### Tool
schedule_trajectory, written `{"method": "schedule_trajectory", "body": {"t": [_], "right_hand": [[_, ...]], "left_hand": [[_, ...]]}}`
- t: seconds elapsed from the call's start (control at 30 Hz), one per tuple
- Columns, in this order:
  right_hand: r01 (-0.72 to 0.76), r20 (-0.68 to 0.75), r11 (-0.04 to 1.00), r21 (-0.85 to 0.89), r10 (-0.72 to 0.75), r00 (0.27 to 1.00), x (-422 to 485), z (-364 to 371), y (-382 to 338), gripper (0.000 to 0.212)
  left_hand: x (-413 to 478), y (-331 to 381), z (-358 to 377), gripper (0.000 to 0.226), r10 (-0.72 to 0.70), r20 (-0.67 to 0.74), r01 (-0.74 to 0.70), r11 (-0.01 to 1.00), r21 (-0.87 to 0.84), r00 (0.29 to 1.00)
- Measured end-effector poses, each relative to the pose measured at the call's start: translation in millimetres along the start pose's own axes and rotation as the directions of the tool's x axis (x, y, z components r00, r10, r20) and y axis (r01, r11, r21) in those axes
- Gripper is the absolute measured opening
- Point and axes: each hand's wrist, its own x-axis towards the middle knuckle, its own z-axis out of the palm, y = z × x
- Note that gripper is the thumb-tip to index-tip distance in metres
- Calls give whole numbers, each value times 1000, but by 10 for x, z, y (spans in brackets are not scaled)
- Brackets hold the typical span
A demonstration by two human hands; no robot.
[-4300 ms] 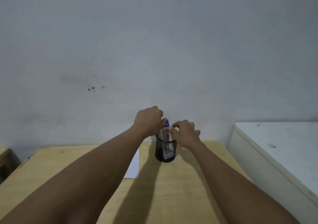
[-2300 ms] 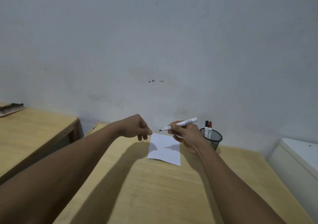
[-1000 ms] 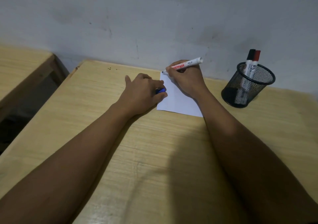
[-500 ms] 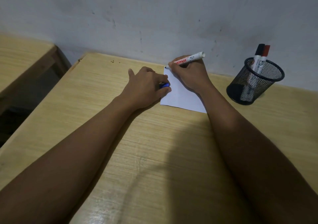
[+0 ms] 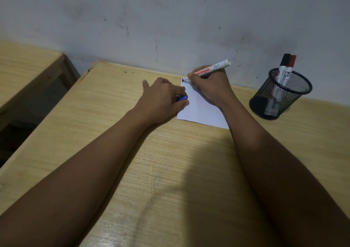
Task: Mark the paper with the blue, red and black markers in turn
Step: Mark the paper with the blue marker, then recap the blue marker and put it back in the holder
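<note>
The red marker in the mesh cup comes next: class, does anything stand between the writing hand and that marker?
Nothing visible does. The right hand is busy with the blue marker on the paper; bare table lies between it and the cup, where the red marker stands beside the black marker.

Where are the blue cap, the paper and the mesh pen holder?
blue cap (image 5: 181, 98), head view, on the bit showing between the left hand's fingers.
paper (image 5: 200, 110), head view, on its bare middle.
mesh pen holder (image 5: 295, 95), head view, on its front wall.
</note>
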Motion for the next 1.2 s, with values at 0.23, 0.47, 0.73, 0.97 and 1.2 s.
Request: {"method": "schedule_trajectory", "body": {"t": [0.23, 0.47, 0.73, 0.97, 1.2], "right_hand": [[2, -23, 924, 383, 7, 1000, -94, -181, -252, 9], [87, -83, 922, 376, -60, 995, -611, -683, -698, 10], [140, -164, 932, 333, -89, 983, -1286, -1177, -946, 13], [151, -175, 938, 313, -99, 980, -1586, -1276, -964, 15], [141, -184, 933, 330, -83, 979, -1694, -1391, -1020, 19]], "left_hand": [[-64, 29, -34, 32, -1, -3, 0, 997, -76, 1000], [-101, 129, -127, 25, -61, 42, 65, 993, -101, 997], [-186, 503, -204, 23, -281, 63, 275, 957, 91, 958], [-324, 777, -215, 21, -328, -64, 334, 928, 165, 943], [-374, 1225, -840, 23, 27, -166, -87, 926, -367, 986]]}}
